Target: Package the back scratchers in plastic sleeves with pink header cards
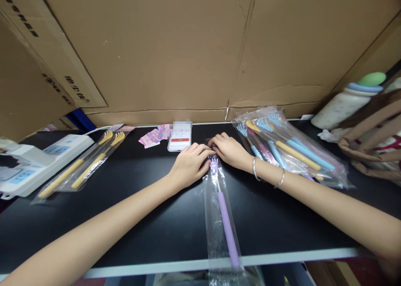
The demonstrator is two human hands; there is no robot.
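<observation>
A purple back scratcher [228,229] with a small claw head lies inside a clear plastic sleeve [214,236], its lower end reaching past the table's front edge. At the claw end, my left hand [190,163] pinches the top of the sleeve from the left. From the right, my right hand [230,150] has its fingers closed on the same end. The fingertips of both hands almost meet there and hide the sleeve's upper edge. Two silver bracelets circle the right wrist and forearm. A phone [180,142] with a lit screen lies just beyond my left hand.
Pink printed cards [156,135] lie left of the phone. Two bagged yellow back scratchers [89,169] rest beside a white power strip [46,165]. At right are a large bag of several coloured back scratchers [297,154], a white bottle [346,104] and a brown bag [354,152]. Cardboard [175,48] walls the back.
</observation>
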